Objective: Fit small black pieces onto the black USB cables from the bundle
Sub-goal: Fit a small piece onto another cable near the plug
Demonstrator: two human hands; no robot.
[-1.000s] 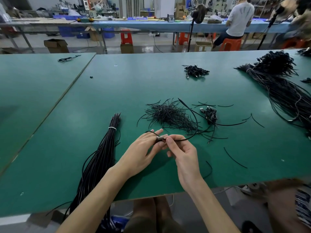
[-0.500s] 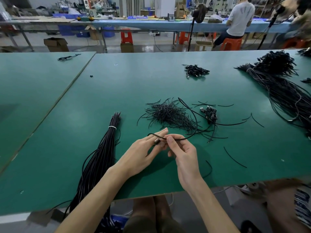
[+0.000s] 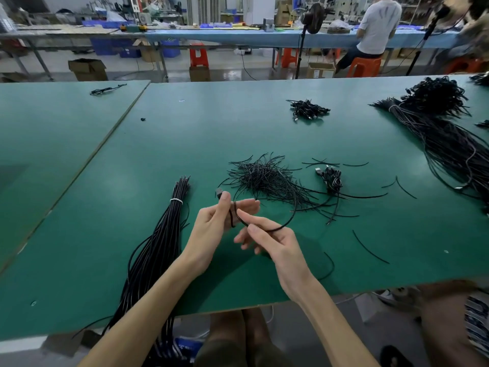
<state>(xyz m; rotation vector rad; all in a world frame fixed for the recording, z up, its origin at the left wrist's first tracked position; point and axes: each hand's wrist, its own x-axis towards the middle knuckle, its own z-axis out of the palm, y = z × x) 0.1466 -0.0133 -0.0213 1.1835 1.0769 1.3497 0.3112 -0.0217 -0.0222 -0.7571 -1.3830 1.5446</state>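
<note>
Nearest, over the desk's front edge, both hands work one USB cable. The left hand pinches it just behind the plug, thumb against curled fingers, with the plug poking out at twelve o'clock. At its three o'clock the right hand pinches the cord between thumb and forefinger, the other fingers loosely spread.

The cable is thin, matt black and limp, and it sags in a wide loop. It looks light and springy, so I would take hold close behind the stiff plug, where it cannot flop.

At nine o'clock from the hands lies the bundle, bound by a white tie. Beyond the hands, at twelve to one o'clock, the small black pieces lie in a wispy heap. They would scatter easily.
</note>
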